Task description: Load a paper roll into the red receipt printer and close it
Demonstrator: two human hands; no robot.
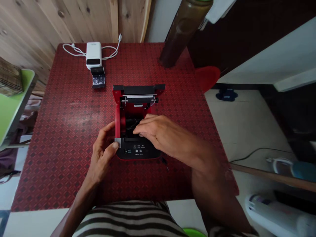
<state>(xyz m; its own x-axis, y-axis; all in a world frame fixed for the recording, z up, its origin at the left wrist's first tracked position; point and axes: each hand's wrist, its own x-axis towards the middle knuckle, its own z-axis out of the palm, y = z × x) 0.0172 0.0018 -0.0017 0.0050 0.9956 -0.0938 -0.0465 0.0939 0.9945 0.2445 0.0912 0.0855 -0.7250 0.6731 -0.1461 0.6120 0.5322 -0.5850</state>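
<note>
A red and black device (138, 149) with buttons on its black front panel sits on the red patterned table (74, 131). Its lid (139, 89) is raised at the back, and dark wires (132, 124) show inside. My left hand (103, 153) grips the device's left front corner, thumb on top and fingers against the side. From the right, my right hand (158, 131) reaches into the open compartment with its fingers pressed together. Whatever is between those fingertips is hidden.
A white power bank (94, 54) with a white cable and a small black item (98, 79) lie at the back left. A tall brown bottle (181, 33) stands at the back right. A small dark tool (165, 162) is right of the device's front.
</note>
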